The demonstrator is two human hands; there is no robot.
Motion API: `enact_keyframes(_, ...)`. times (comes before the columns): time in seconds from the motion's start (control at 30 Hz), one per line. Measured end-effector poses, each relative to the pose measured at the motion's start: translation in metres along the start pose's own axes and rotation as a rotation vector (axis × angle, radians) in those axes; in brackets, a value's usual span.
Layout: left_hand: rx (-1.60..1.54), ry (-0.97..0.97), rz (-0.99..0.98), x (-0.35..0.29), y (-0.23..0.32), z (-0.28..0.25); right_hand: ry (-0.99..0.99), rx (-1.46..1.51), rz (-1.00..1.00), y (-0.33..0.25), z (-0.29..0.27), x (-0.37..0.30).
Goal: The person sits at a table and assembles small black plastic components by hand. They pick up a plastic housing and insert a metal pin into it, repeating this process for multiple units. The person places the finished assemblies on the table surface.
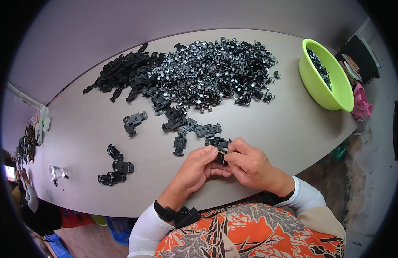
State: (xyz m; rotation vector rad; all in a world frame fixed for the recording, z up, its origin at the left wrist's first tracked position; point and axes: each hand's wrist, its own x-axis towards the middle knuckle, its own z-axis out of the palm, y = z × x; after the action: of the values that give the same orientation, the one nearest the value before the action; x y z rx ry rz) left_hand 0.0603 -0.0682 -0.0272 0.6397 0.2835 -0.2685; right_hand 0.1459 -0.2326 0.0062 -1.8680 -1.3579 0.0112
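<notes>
Close to the table's near edge, my left hand [193,168] is closed around a small black toy car chassis [221,158]. My right hand [253,166] pinches at the chassis's right side; whatever lies between those fingertips is hidden. Just beyond my fingers lies another black chassis [217,142], with a loose chassis [180,143] to its left and one [208,130] farther off. Farther back rises a large heap of small wheels on metal axles [216,71], which meets a heap of black chassis [128,71] on its left. Several chassis with wheels [122,167] sit left of my hands.
A lime-green basin [311,88] holding small dark parts stands at the table's right. On the left is a clear plastic cup [56,172]. Another person's sleeve [32,199] shows at the far left. A blue crate [117,230] is below the table edge.
</notes>
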Motion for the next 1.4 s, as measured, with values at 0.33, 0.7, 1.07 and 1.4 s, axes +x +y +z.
enact_keyframes(0.33,0.186,0.057,0.043,-0.006,-0.003,0.002,-0.101,-0.006,-0.091,0.004,0.004,0.003)
enact_keyframes(0.7,0.584,0.428,0.314,-0.05,0.016,0.004,-0.133,0.374,-0.137,0.011,0.001,0.014)
enact_keyframes(1.07,1.623,1.299,0.736,-0.137,0.066,-0.059,0.517,-0.186,0.388,0.142,-0.082,0.011)
enact_keyframes(1.4,1.926,0.779,0.545,-0.034,0.046,-0.017,0.094,-0.328,0.46,0.126,-0.073,0.012)
